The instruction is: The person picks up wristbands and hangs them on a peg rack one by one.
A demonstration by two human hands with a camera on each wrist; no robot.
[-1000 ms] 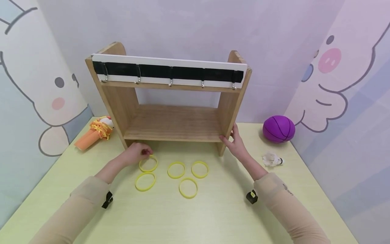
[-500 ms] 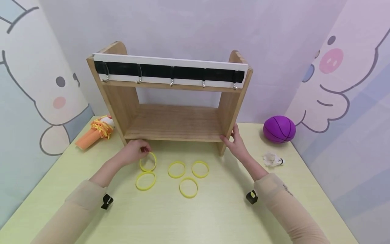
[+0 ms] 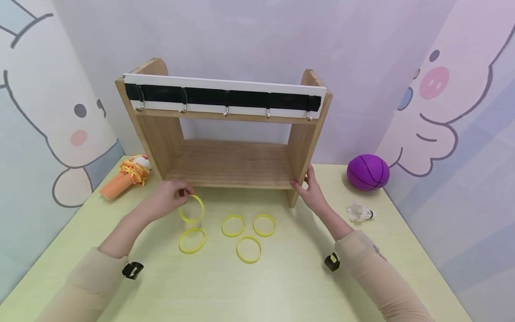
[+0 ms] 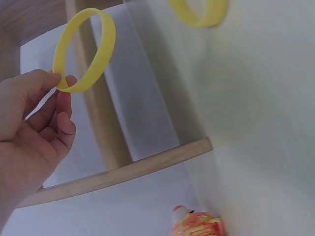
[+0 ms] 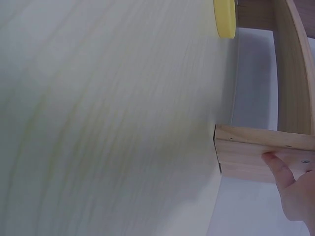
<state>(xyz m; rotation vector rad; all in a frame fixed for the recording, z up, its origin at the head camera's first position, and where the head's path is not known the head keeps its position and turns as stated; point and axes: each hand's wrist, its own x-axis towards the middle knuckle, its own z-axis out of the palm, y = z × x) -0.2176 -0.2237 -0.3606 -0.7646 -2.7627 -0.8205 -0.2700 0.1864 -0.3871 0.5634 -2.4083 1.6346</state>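
My left hand (image 3: pixel 169 199) pinches a thin yellow ring (image 4: pixel 109 39) between thumb and fingertips, raised off the table and tilted. It is in front of the lower left of a wooden rack (image 3: pixel 229 163). My right hand (image 3: pixel 311 193) rests against the rack's right side panel; in the right wrist view its thumb (image 5: pixel 278 169) lies straight on the wood, and the other fingers are mostly hidden. Several more yellow rings lie flat on the table, including a ring (image 3: pixel 181 243) below the held one. Across the rack's top runs a white and black strip with several metal hooks (image 3: pixel 226 111).
An orange toy with a fringed mane (image 3: pixel 126 176) lies left of the rack. To the right are a purple ball (image 3: pixel 368 172) and a shuttlecock (image 3: pixel 359 212). Patterned walls stand behind and on both sides of the pale table (image 3: pixel 257 295).
My left hand has lifted the yellow ring from the table and drawn it up and slightly left. My right hand stays against the rack's side.
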